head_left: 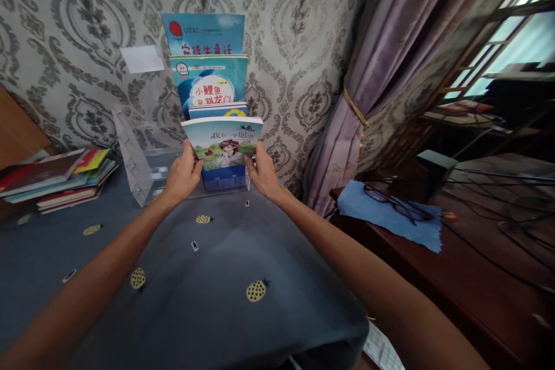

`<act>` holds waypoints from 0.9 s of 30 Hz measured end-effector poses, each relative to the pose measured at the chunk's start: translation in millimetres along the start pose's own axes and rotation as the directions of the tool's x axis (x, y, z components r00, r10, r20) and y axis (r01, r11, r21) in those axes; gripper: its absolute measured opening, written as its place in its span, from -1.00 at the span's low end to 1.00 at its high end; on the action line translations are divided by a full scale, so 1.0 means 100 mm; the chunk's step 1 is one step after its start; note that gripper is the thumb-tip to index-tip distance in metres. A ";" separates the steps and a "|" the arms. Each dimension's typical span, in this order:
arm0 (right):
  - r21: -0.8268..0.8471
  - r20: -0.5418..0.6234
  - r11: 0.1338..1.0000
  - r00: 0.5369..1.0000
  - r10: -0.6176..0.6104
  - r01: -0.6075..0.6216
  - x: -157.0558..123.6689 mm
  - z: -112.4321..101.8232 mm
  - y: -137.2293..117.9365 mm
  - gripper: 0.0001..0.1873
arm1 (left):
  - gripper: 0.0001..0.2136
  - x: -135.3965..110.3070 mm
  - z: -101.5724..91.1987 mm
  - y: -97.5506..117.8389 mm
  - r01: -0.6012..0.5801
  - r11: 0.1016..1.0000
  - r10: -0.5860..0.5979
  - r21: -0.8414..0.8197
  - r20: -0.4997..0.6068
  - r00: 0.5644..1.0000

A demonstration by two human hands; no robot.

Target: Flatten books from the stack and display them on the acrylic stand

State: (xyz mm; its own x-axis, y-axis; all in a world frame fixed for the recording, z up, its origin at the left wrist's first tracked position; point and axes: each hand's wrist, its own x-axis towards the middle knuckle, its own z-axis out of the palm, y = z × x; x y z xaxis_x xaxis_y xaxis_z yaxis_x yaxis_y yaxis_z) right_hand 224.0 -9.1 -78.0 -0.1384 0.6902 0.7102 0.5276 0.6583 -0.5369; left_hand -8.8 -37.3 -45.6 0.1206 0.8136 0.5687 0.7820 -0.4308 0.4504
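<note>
My left hand point(184, 172) and my right hand point(262, 169) grip the two sides of a thin picture book point(223, 153), its cover showing a child on green grass. Behind it, several books rise in steps in a clear acrylic rack point(134, 156). Among them are a teal book with a white circle point(210, 84) and, tallest at the back, a blue book with red lettering point(208, 32). A dark blue book point(225, 180) shows below the held one. The rack's left part holds no books. Whether the held book touches the rack, I cannot tell.
A pile of books point(56, 176) lies at the left on the dark tablecloth point(195, 295) with pineapple prints. To the right, a brown desk point(477, 295) bears glasses point(399, 203) on a blue cloth point(390, 225), plus tangled cables. A tied curtain point(368, 81) hangs beside the patterned wall.
</note>
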 end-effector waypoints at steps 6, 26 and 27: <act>0.015 0.042 0.999 0.999 0.028 -0.028 -0.10 0.02 0.04 -0.79 | -0.56 -0.06 0.06 -0.04 -0.001 0.998 0.001 0.058 0.003 1.000; -0.112 0.020 0.989 0.995 0.097 -0.094 -0.20 0.25 0.18 -0.85 | -0.68 -0.22 0.17 -0.08 0.180 0.939 -0.217 0.291 0.098 0.971; -0.108 0.026 0.989 0.994 0.108 -0.105 -0.22 0.26 0.18 -0.84 | -0.67 -0.22 0.17 -0.08 0.178 0.942 -0.214 0.285 0.102 0.971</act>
State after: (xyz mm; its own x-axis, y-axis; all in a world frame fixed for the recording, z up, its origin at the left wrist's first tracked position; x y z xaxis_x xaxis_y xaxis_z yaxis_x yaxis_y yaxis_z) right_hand 214.4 -4.2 -114.9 -0.1023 0.7650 0.6358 0.6268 0.5459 -0.5560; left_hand -7.5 -44.8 -73.5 0.0123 0.9226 0.3855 0.9322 -0.1501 0.3295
